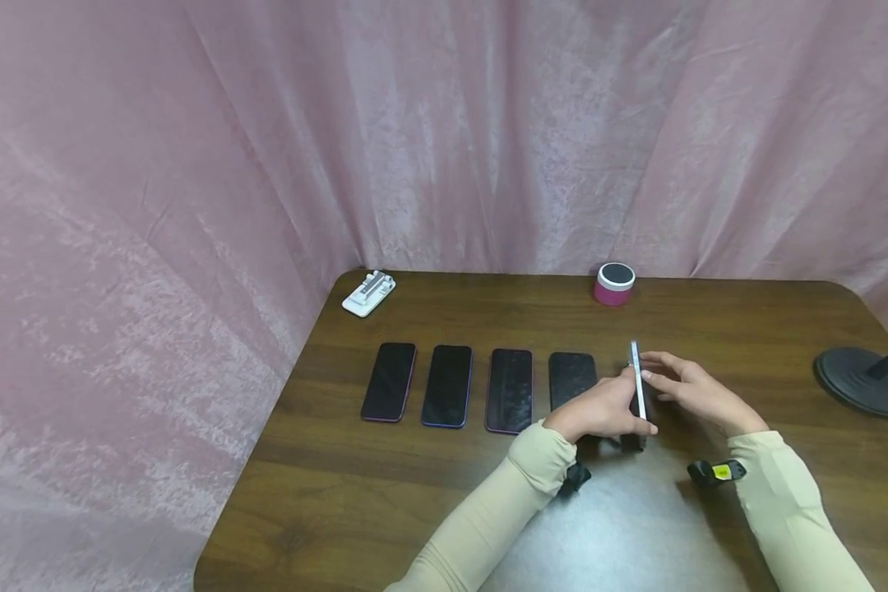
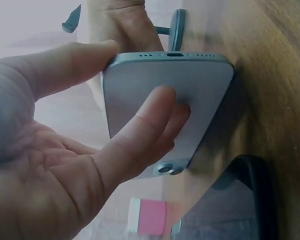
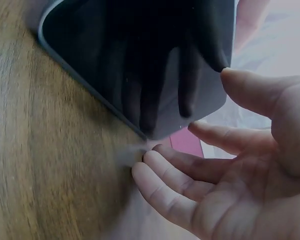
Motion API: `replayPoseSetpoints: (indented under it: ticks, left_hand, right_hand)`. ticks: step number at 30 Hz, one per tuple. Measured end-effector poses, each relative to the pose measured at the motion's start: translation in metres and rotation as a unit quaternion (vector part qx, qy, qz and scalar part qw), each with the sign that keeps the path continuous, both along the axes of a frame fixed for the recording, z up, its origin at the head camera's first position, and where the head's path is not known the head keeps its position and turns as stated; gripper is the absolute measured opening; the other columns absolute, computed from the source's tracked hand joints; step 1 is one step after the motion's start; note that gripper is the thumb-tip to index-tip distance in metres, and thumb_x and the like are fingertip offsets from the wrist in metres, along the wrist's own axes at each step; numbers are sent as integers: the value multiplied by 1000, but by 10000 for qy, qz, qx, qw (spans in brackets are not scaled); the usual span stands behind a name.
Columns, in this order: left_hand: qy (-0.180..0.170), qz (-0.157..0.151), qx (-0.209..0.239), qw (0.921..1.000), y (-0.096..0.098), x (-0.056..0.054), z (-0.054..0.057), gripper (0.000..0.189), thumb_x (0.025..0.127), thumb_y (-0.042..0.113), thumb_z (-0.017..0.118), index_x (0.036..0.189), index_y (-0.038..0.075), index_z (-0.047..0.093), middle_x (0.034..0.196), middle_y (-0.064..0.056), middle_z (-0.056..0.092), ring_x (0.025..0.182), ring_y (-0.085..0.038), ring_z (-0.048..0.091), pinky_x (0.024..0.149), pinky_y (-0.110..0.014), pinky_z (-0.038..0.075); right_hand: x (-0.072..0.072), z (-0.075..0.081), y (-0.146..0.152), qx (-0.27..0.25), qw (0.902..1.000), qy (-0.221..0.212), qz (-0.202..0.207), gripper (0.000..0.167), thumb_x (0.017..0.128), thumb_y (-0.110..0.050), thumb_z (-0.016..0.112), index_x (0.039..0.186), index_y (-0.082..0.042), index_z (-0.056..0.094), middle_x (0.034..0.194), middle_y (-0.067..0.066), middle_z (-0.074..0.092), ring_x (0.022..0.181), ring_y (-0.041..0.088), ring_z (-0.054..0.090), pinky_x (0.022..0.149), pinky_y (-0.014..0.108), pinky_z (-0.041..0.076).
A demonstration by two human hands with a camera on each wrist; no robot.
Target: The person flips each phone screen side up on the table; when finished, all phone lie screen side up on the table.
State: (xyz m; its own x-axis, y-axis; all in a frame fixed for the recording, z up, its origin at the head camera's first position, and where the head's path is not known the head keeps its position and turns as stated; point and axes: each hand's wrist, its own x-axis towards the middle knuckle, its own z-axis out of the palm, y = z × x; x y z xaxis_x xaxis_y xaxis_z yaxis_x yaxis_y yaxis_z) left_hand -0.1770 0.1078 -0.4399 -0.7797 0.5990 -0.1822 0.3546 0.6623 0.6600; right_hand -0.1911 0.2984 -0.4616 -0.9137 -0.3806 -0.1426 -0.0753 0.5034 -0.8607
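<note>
A silver-backed smartphone (image 1: 638,386) stands on its long edge on the wooden table. My left hand (image 1: 603,409) grips it from the left: in the left wrist view the thumb is at a corner of the end with the charging port, and fingertips press the pale back (image 2: 132,95). On the screen side is my right hand (image 1: 703,395), its fingers loosely bent. In the right wrist view the thumb tip meets the edge of the dark screen (image 3: 90,60), and the index fingertip is right at a corner. Just left of the left hand lies a dark phone (image 1: 572,374), partly covered by it.
Several phones, screens up, form a row leftward, among them one with a purple edge (image 1: 510,390). A white device (image 1: 368,294) lies at the back left. A pink and white round container (image 1: 614,284) is at the back; a black round stand base (image 1: 862,382) is at right.
</note>
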Motion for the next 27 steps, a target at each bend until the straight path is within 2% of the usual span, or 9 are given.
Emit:
replayPoseSetpoints:
  ticks: [2, 9, 13, 16, 17, 20, 22, 25, 27]
  left_hand:
    - [112, -63, -122, 9998, 0, 0, 1, 75, 86, 28, 83, 143, 1, 42, 109, 0, 66, 90, -2, 59, 74, -13, 43]
    - [377, -109, -521, 9979, 2, 2, 2, 81, 87, 30, 82, 146, -6, 39, 111, -2, 67, 89, -2, 57, 72, -12, 43]
    - [385, -135, -601, 9974, 5, 4, 2, 59, 86, 29, 82, 131, -1, 56, 109, 0, 65, 83, -4, 58, 67, -13, 43]
    - [428, -111, -675, 9967, 9, 6, 2, 51, 85, 29, 83, 124, 3, 62, 119, -1, 63, 89, -5, 60, 70, -13, 44]
    - [461, -60, -719, 9963, 10, 7, 2, 56, 84, 30, 83, 128, 3, 61, 126, -2, 62, 95, -5, 60, 74, -12, 44]
    - [563, 106, -835, 9949, 11, 6, 1, 69, 81, 31, 86, 135, 0, 57, 134, -7, 60, 106, -7, 60, 82, -12, 44]
    - [584, 252, -894, 9940, 11, 6, 0, 70, 79, 32, 87, 134, 0, 58, 128, -9, 63, 104, -8, 61, 83, -12, 44]
    - [576, 442, -951, 9928, 12, 5, -2, 66, 76, 32, 90, 126, 2, 59, 109, -6, 64, 93, -8, 59, 76, -14, 44]
    - [544, 574, -1005, 9918, 14, 6, -3, 67, 75, 32, 90, 126, 2, 58, 109, -7, 61, 96, -9, 58, 75, -14, 45]
  right_hand:
    - [-1, 0, -2, -20, 10000, 15, 30, 53, 108, -17, 48, 144, 18, 34, 140, 40, 44, 123, 44, 51, 87, 43, 55]
    - [-3, 2, -7, -122, 9999, -24, 23, 51, 107, -14, 50, 141, 20, 35, 136, 42, 47, 117, 40, 56, 79, 40, 58]
    - [1, 2, -6, -113, 9998, -134, -123, 52, 106, -14, 52, 141, 20, 35, 136, 43, 46, 114, 38, 58, 76, 41, 58]
    - [5, 3, -4, -9, 9996, -130, -235, 53, 105, -14, 54, 140, 20, 35, 135, 44, 45, 113, 40, 58, 74, 41, 59]
    - [5, 3, -3, 64, 9995, -117, -279, 53, 104, -14, 55, 140, 20, 35, 135, 44, 45, 113, 41, 58, 74, 41, 59]
    - [7, 4, -3, 186, 9992, -99, -351, 56, 103, -15, 59, 140, 19, 35, 135, 45, 44, 114, 44, 58, 73, 42, 59]
    - [7, 4, -4, 233, 9989, -124, -396, 58, 101, -14, 61, 140, 20, 35, 134, 45, 45, 112, 45, 58, 73, 43, 59]
    - [8, 5, -4, 239, 9986, -158, -437, 61, 97, -10, 65, 140, 22, 33, 131, 46, 47, 109, 44, 60, 72, 43, 59]
    - [9, 6, -3, 273, 9984, -196, -465, 64, 95, -6, 67, 140, 23, 31, 130, 47, 47, 107, 43, 61, 71, 43, 59]
